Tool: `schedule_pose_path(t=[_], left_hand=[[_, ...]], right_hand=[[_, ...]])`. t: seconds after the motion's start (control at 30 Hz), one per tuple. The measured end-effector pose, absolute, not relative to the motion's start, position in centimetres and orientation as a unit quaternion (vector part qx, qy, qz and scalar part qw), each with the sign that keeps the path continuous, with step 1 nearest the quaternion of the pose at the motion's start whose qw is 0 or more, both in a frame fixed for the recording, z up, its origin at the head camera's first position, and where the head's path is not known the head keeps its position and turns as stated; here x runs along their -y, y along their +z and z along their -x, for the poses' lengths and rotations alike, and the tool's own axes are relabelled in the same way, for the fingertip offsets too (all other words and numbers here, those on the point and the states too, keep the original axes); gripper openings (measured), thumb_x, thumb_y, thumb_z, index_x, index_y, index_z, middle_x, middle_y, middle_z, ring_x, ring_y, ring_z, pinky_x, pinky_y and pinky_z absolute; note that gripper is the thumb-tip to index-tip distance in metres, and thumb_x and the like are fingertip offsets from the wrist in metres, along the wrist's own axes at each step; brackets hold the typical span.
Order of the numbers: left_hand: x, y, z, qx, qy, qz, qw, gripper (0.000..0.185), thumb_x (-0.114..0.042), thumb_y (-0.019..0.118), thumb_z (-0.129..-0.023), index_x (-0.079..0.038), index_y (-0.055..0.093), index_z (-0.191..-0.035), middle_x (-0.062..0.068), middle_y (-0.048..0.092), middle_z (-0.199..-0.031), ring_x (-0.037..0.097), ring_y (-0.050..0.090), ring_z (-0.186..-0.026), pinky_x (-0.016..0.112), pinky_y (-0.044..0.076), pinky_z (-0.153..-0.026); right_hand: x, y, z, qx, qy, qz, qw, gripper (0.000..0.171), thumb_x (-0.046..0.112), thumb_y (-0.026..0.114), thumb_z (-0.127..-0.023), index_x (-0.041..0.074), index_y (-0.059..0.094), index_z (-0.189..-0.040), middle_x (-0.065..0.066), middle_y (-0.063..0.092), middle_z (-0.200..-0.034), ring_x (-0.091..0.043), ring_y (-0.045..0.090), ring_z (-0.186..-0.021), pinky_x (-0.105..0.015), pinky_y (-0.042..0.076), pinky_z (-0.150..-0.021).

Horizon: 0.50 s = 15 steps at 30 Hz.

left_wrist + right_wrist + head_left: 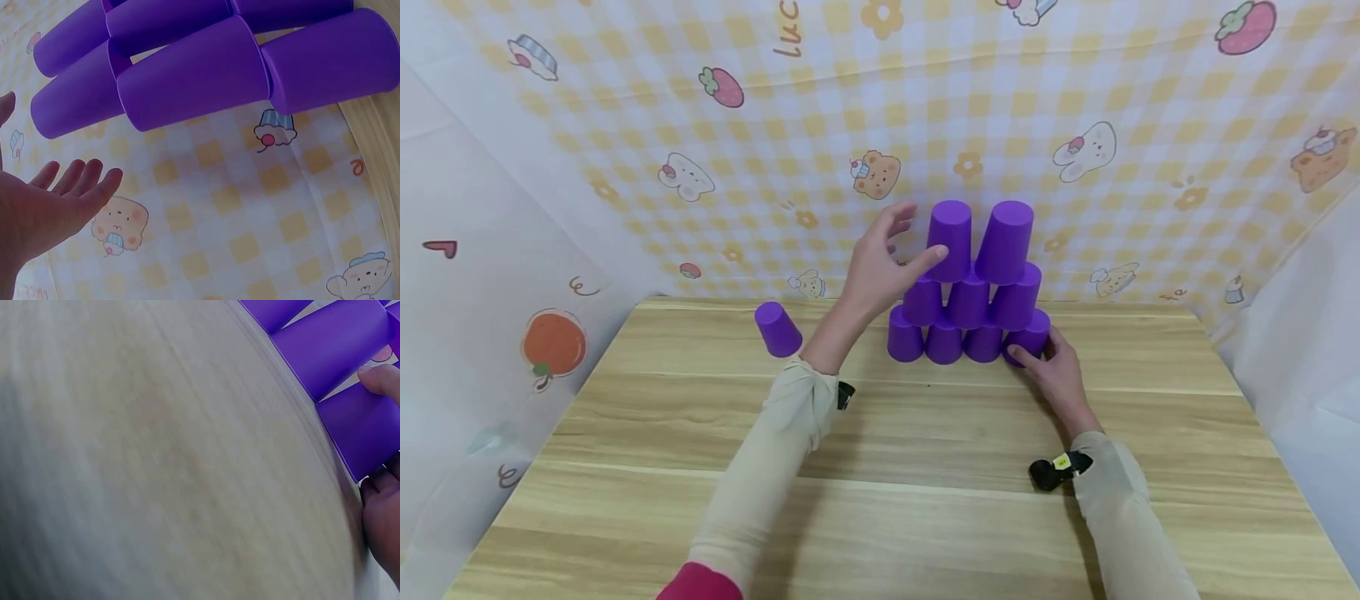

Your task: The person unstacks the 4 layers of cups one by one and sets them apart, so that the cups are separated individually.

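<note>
Purple cups stand upside down in a stepped stack: two on top, three in the middle row, several along the bottom. My left hand (886,265) is beside the top left cup (951,240), thumb and fingers spread apart. In the left wrist view a gap shows between the fingers (94,178) and the cups. Low on the right side, my right hand (1062,377) grips the bottom right cup (1033,329), thumb on one side and fingers on the other. That cup (356,422) also shows in the right wrist view, between thumb and fingers.
A single purple cup (778,331) stands upside down on the wooden table (910,525), left of the stack. Behind the stack hangs a yellow checked cloth (760,158) with cartoon prints. White cloth (467,333) borders the table's left side.
</note>
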<state>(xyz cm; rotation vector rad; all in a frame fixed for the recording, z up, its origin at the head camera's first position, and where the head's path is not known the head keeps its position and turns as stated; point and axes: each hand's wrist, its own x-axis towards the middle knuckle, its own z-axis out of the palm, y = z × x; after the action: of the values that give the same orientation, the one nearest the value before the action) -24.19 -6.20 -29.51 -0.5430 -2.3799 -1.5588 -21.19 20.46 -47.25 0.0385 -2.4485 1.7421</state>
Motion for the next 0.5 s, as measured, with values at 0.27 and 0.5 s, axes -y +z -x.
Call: schedule_pose_path(t=[0.27, 0.5], left_hand=[[4.6, -29.6, 25.3, 0.8, -0.556, 0.193, 0.12, 0.065, -0.03, 0.073, -0.08, -0.004, 0.045, -0.133, 0.006, 0.05, -0.132, 0.019, 0.049, -0.118, 0.034, 0.042, -0.098], [3.7, -29.9, 25.9, 0.804, -0.547, 0.2, 0.116, 0.062, -0.029, 0.072, -0.081, -0.008, 0.046, -0.132, 0.004, 0.054, -0.125, 0.016, 0.051, -0.114, 0.033, 0.044, -0.095]], right_hand=[[-20.5, -47.2, 21.2, 0.819, 0.57, -0.007, 0.067, 0.06, 0.023, 0.068, -0.086, 0.001, 0.042, -0.135, -0.018, 0.05, -0.128, -0.029, 0.046, -0.119, -0.041, 0.037, -0.102], [-20.5, -47.4, 21.2, 0.817, 0.573, -0.011, 0.069, 0.059, 0.024, 0.068, -0.086, 0.001, 0.042, -0.134, -0.018, 0.05, -0.128, -0.029, 0.047, -0.118, -0.039, 0.038, -0.1]])
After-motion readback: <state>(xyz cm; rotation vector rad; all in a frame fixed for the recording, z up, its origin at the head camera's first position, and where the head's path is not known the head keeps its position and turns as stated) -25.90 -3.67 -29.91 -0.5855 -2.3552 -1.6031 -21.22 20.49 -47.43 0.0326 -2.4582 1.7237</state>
